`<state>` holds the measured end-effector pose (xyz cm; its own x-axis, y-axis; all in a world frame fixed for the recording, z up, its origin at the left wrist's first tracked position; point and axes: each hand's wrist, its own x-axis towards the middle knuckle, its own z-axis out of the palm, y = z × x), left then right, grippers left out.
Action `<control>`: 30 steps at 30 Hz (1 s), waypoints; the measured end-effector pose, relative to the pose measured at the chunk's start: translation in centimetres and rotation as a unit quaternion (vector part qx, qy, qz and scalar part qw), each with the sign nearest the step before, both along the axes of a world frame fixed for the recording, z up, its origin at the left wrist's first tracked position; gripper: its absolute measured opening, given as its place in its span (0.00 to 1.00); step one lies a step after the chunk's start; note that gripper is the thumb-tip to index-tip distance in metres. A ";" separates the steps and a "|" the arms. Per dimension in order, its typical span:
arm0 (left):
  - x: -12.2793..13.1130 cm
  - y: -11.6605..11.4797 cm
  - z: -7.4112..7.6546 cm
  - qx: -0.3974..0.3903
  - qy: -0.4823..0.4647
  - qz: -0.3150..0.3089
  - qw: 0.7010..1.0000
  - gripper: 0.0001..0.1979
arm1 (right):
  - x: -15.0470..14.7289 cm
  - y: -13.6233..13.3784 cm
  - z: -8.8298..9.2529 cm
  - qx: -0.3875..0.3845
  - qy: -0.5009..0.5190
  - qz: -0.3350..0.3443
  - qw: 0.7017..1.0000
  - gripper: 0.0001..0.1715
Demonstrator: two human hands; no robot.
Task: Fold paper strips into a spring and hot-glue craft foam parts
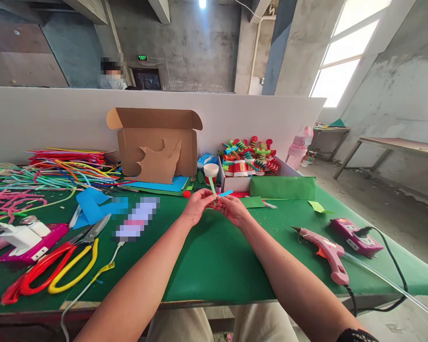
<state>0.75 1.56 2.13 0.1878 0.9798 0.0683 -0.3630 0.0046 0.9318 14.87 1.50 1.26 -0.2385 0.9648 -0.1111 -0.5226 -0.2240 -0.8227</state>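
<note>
Above the middle of the green table, my left hand (pixel 197 205) and my right hand (pixel 232 209) meet at the fingertips. Between the left fingers is pinched a light green paper strip (pixel 212 185), its free end pointing up and away from me. A blue paper strip (pixel 226 193) sticks out to the right from the right fingertips. Where the two strips come together, the fingers hide them, so I cannot tell whether they are joined. Just behind the hands stand stacked paper cups (pixel 210 170).
A pink glue gun (pixel 326 251) and a purple power strip (pixel 356 236) lie right. Scissors (pixel 71 256) and pipe cleaners (pixel 67 168) are left. Behind stand an opened cardboard box (pixel 157 135) and a white box (pixel 235 184) of colourful spring figures. A person (pixel 111 78) is beyond the partition.
</note>
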 end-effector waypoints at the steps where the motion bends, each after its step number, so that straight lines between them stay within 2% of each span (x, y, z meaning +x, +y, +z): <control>1: 0.1 0.0 -0.2 -0.012 0.009 0.004 1.000 0.17 | -0.1 0.0 -0.1 -0.002 -0.016 -0.007 1.000 0.07; 7: 0.2 0.2 -0.7 -0.125 -0.018 -0.008 0.992 0.11 | -0.3 -0.1 -0.2 -0.041 -0.061 -0.012 0.997 0.11; 11: 0.1 0.3 -0.7 -0.197 -0.055 -0.028 0.978 0.09 | -0.1 -0.2 0.2 -0.058 -0.065 0.026 0.996 0.14; 16: 0.1 0.2 -0.3 -0.239 -0.094 -0.051 0.965 0.07 | 0.2 -0.4 0.7 -0.048 -0.052 0.070 0.995 0.13; 19: 0.2 0.0 0.0 -0.230 -0.093 -0.041 0.968 0.07 | 0.3 -0.3 0.6 -0.040 -0.050 0.074 0.995 0.12; 22: 0.2 0.0 -0.1 -0.187 -0.069 -0.007 0.980 0.09 | 0.4 -0.1 0.1 -0.020 -0.055 0.058 0.997 0.12; 26: 0.2 0.1 -0.6 -0.100 -0.029 0.030 0.994 0.12 | 0.0 0.2 -0.6 0.029 -0.056 -0.023 0.998 0.14; 30: 0.3 0.2 -0.9 -0.072 -0.021 0.034 0.997 0.16 | -0.5 0.3 -1.0 0.055 -0.048 -0.086 0.994 0.18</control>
